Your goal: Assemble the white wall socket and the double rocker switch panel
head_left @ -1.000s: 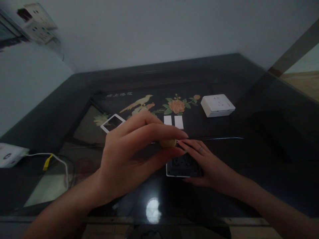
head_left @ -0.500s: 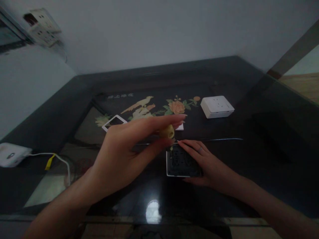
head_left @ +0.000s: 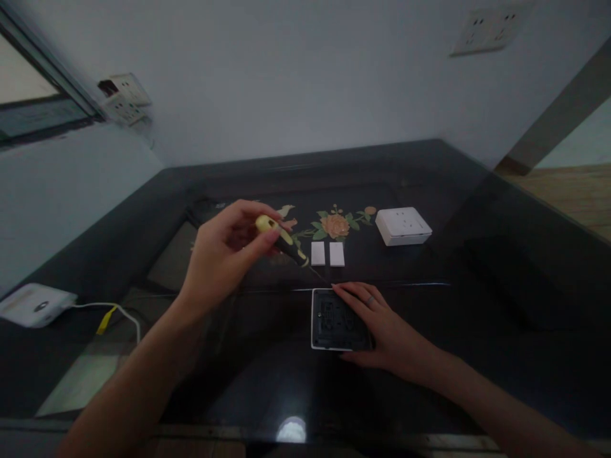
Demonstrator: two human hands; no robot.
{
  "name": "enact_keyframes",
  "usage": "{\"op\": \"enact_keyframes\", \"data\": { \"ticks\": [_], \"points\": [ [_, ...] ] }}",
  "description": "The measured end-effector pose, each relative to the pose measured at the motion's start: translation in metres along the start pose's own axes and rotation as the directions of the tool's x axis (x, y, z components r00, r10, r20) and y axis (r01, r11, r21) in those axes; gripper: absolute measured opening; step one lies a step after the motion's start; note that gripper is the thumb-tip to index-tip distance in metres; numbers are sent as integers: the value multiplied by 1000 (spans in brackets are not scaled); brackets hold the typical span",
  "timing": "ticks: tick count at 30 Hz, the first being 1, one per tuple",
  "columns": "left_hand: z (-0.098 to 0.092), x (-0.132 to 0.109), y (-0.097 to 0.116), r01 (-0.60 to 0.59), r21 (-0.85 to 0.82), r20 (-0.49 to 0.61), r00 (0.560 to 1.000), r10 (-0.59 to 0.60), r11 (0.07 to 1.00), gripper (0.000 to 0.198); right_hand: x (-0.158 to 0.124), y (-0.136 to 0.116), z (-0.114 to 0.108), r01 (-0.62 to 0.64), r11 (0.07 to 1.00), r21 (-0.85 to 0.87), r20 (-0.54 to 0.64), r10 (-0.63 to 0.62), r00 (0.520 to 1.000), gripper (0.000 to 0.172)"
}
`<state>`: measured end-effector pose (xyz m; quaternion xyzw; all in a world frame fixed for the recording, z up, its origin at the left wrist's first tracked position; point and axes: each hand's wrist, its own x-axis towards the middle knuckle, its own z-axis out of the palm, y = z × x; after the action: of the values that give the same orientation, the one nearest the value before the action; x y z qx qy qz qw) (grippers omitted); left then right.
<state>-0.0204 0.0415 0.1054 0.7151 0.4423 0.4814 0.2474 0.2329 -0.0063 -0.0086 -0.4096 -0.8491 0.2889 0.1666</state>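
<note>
My left hand (head_left: 233,245) grips a screwdriver (head_left: 284,243) with a yellow and black handle. Its thin shaft slants down to the right, and the tip ends near the fingers of my other hand. Below it, a square switch plate (head_left: 329,323) lies face down on the dark table, its black back up and a white rim showing. My right hand (head_left: 377,324), with a ring on one finger, holds this plate by its right side. Two small white rectangular pieces (head_left: 317,253) lie side by side just beyond the plate.
A white socket box (head_left: 403,226) stands on the glossy black table (head_left: 267,381) at the right. To the left lies a white device (head_left: 38,305) with a cable and yellow tag (head_left: 105,320). Wall sockets (head_left: 126,98) are at the back left, others (head_left: 491,30) at the upper right.
My left hand has drawn the screwdriver up and left off the plate, tilting it from upright to slanted. My right hand keeps holding the plate. The view has shifted upward.
</note>
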Motion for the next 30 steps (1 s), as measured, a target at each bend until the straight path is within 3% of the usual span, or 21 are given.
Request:
{"op": "enact_keyframes", "data": {
  "ticks": [3, 6, 9, 19, 25, 30],
  "points": [
    [8, 2, -42, 93, -97, -110, 989, -103, 991, 19, 0, -2, -1, -18, 1000, 3, 17, 18, 1000, 94],
    [20, -9, -84, 108, 21, -190, 977, -102, 994, 24, 0, -2, -1, -31, 1000, 5, 30, 31, 999, 95],
    [25, -24, -107, 106, 117, -205, 976, -80, 987, 23, 0, -2, -1, -35, 999, 1, 35, 35, 999, 94],
    [25, -34, -117, -17, 329, -17, 1000, 24, 944, 20, 0, 2, 1, 30, 1000, 8, -9, -30, 1000, 91],
    [30, -39, -124, -43, 401, 115, 993, -4, 915, 23, 4, 7, 4, 96, 995, -6, -47, -97, 994, 87],
    [31, -42, -123, -27, 468, 159, 986, -54, 883, 26, 9, 7, 6, 91, 995, -49, -53, -94, 994, 85]
  ]
}}
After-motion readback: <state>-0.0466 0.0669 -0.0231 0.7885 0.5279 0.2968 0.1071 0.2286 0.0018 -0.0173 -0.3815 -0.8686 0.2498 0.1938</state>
